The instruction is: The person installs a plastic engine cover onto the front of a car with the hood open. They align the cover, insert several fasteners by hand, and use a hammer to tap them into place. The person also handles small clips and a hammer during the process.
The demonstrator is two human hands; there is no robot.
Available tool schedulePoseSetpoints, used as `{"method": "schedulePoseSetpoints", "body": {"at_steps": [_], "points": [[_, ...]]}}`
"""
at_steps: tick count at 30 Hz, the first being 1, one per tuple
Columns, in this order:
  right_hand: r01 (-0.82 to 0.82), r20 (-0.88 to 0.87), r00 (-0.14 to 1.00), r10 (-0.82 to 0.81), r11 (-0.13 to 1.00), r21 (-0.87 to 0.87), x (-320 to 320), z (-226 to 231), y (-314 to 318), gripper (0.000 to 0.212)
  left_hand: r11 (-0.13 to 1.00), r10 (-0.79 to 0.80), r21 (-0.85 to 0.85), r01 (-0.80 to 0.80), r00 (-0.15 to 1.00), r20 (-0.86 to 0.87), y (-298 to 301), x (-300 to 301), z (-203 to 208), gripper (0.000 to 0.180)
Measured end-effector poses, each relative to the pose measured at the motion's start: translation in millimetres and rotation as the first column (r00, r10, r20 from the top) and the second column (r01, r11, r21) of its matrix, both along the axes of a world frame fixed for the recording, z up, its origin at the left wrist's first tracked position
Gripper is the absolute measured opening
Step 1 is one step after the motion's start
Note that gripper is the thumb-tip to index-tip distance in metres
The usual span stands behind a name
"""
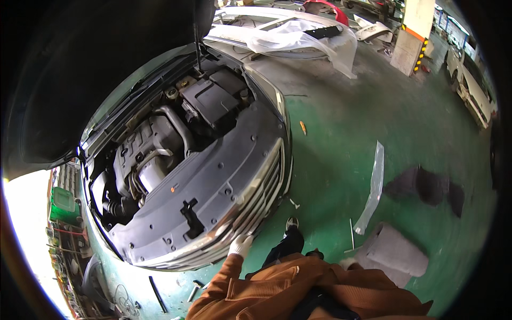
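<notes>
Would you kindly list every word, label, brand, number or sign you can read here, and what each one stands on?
No text can be read in this view.
Orange mark on the dark front panel of the car: too small to read.
Engine cover: any lettering is too small to read.
Pillar: yellow-and-black stripes, with no legible words.

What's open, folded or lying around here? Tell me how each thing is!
Car hood, raised open
Engine cover, in place
Plastic sheet, draped over white car bodywork
Translucent plastic strip, lying on the floor
Gray carpet piece, bent over
Left hand, gloved, at the grille
Right hand, gloved, partly hidden
</notes>
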State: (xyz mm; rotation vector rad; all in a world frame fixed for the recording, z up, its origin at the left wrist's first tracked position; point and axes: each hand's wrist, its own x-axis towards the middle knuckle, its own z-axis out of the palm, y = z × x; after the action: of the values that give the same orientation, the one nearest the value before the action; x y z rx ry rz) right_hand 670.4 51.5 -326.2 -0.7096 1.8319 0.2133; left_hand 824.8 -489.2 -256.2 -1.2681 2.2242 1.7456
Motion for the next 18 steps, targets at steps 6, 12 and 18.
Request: {"method": "schedulePoseSetpoints", "body": {"at_steps": [6, 12, 18], "points": [[0.637, -0.2, 0.764, -0.614, 0.767, 0.077, -101.4, 32.9, 60.1, 0.03, 0.927, -0.343, 0.056, 0.37, 0.9, -0.271, 35.2, -285.6, 111.5, 0.044], [0.763, 0.059, 0.014, -0.998, -0.028, -0.646, -338.5, 156.4, -53.1, 0.032, 0.746, -0.596, 0.149, 0.649, 0.751, -0.286, 72.3, -468.9, 170.1, 0.054], [0.639, 0.893, 0.084, -0.442, -0.664, -0.388, -558.4, 323.1, -252.1, 0.035, 0.679, -0.729, -0.393, 0.62, 0.632, -0.264, 98.3, -618.2, 163.2, 0.07]]}}
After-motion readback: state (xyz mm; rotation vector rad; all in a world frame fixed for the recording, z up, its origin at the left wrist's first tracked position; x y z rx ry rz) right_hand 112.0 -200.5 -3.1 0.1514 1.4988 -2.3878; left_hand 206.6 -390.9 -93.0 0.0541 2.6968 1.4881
